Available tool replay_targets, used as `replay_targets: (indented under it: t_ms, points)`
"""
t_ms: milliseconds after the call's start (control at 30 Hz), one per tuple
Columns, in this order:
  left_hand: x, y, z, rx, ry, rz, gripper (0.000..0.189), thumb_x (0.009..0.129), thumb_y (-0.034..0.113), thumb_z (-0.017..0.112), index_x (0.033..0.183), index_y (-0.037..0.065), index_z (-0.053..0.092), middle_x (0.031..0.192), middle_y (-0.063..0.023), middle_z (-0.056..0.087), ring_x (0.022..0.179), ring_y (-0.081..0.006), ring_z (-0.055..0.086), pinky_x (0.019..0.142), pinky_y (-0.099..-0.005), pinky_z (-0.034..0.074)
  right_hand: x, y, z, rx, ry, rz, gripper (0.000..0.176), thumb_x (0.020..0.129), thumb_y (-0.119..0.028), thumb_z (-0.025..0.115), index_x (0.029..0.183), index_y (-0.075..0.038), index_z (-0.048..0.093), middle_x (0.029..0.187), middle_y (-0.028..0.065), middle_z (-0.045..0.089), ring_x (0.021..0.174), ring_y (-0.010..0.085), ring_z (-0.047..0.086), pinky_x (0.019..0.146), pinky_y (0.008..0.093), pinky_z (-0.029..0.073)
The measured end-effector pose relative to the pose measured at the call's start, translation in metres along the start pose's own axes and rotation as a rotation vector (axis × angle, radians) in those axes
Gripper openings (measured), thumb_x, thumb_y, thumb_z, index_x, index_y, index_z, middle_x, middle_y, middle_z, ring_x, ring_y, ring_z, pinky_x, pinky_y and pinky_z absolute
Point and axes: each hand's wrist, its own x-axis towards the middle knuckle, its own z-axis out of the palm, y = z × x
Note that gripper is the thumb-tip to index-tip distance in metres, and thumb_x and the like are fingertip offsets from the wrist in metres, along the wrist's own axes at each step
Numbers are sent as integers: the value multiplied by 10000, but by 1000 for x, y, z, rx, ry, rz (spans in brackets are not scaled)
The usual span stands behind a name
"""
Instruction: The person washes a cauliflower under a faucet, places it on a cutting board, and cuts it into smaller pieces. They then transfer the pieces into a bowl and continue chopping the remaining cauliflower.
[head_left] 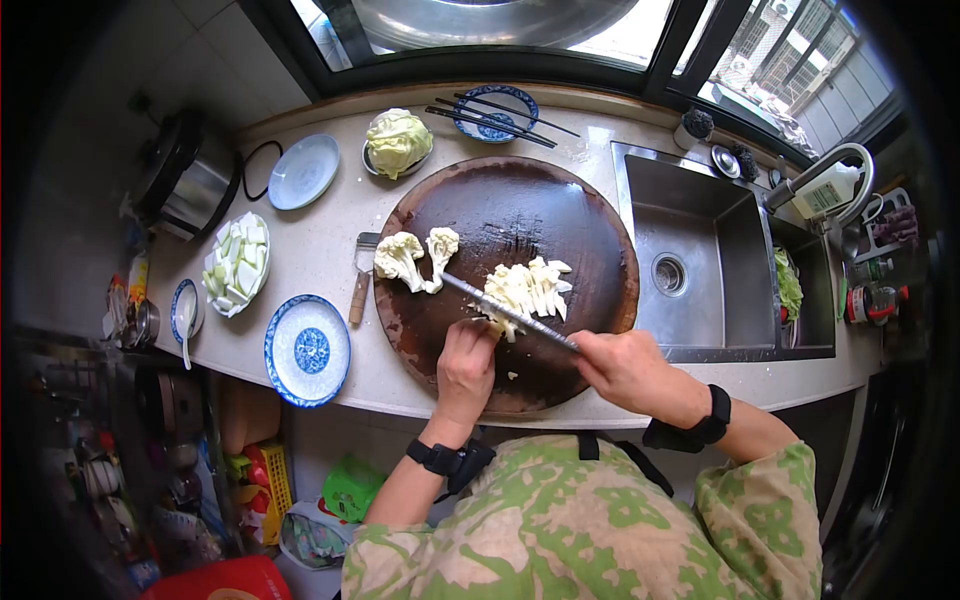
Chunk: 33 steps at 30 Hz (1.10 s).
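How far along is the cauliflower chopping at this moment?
Done: a pile of cut pieces lies on the round board. In hand: the right hand holds the knife across the pile's near edge, while the left hand steadies a piece under the blade. Left: two larger florets sit uncut at the board's left side.

On the counter, left of the sink (700, 270): a round chopping board (540, 205). On it, cauliflower florets (412, 256) left of cut cauliflower pieces (530, 288), knife (500, 308) slanting between. Behind the board, cabbage (398, 142); chopsticks (500, 118) across a bowl (520, 100). Just left, a peeler (362, 275).
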Motion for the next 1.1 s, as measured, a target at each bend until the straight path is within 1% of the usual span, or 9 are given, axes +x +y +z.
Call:
replay_targets:
  t_ms: [133,233,367,467,700,800,900,1000,1100]
  points:
    - [20,13,-3,45,-30,-133,238,668,15,659,902,30,626,1006,-134,601,937,-327,561,790,-396,482,1,16,-14,-85,81,4,109,866,-168,574,871,-73,522,671,116,614,598,315,610,502,427,470]
    - [45,19,1,139,-82,-50,234,689,64,651,921,47,627,1077,-127,578,1002,-315,542,825,-394,468,1,17,-18,-86,89,41,106,871,-170,570,876,-74,525,678,122,614,601,328,605,508,431,467]
    - [35,-3,12,52,-183,-182,243,687,86,659,926,63,620,1024,-118,566,946,-301,534,818,-392,458,-6,28,-15,-57,154,122,116,882,-176,564,866,-71,519,666,138,607,609,350,600,514,452,457]
    - [23,-9,6,-58,-105,-220,159,698,32,630,854,47,606,925,-111,571,881,-298,543,782,-391,465,-14,38,-14,-109,98,345,151,905,-190,542,839,-61,501,647,173,599,610,385,592,532,484,444]
    - [30,1,15,-171,26,-246,162,782,-20,570,926,10,637,882,-130,642,869,-275,599,745,-365,484,-13,29,-3,-89,93,287,164,912,-199,533,852,-50,502,615,180,590,607,397,592,535,489,447]
    - [22,-7,15,-326,87,-587,134,882,28,522,949,-2,634,900,-154,644,793,-278,623,725,-363,492,-13,29,-5,1,93,304,178,913,-211,534,854,-45,508,626,192,592,620,410,589,542,502,444]
    - [19,-18,10,-425,100,-645,166,902,49,495,1007,0,613,910,-142,640,831,-284,617,743,-374,486,-20,37,-6,109,185,366,204,920,-218,533,832,-35,510,613,164,590,558,356,596,513,454,453]
    - [22,-20,7,-235,76,-548,186,911,75,474,1041,28,597,925,-130,635,882,-297,594,776,-391,470,-24,37,-13,598,141,682,234,938,-181,509,773,-17,485,552,45,522,435,127,520,420,288,413]
    - [28,-10,0,-103,-7,-514,198,923,96,456,1051,56,602,922,-138,640,873,-267,606,772,-371,468,-36,50,-5,728,127,718,237,947,-181,497,774,-20,494,553,35,511,424,110,499,407,262,405]
